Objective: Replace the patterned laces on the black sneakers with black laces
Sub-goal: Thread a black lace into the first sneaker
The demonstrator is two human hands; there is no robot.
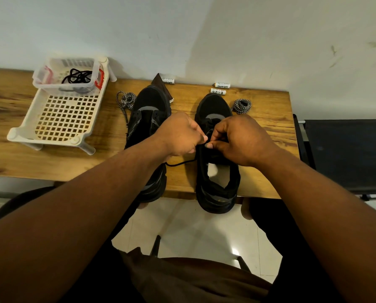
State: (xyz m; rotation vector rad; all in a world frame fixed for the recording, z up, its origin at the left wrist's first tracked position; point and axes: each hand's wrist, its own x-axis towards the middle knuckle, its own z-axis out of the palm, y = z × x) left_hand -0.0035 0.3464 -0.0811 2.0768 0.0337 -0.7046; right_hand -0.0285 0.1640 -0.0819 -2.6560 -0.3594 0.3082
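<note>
Two black sneakers stand side by side on the wooden table, toes toward the wall: the left sneaker (149,119) and the right sneaker (217,184). My left hand (180,136) and my right hand (241,138) meet over the right sneaker's eyelets, both pinching a black lace (182,162) whose loose end trails left across the table. A patterned black-and-white lace (127,100) lies coiled left of the left sneaker, and another patterned lace (241,106) lies right of the right sneaker. A second black lace (77,76) sits in a clear plastic box (51,84).
The clear box rests in a white perforated basket (60,119) at the table's left. Small white batteries (222,88) and a dark packet (161,82) lie by the wall. A black chair (346,154) stands to the right. The sneakers' heels overhang the table's front edge (178,194).
</note>
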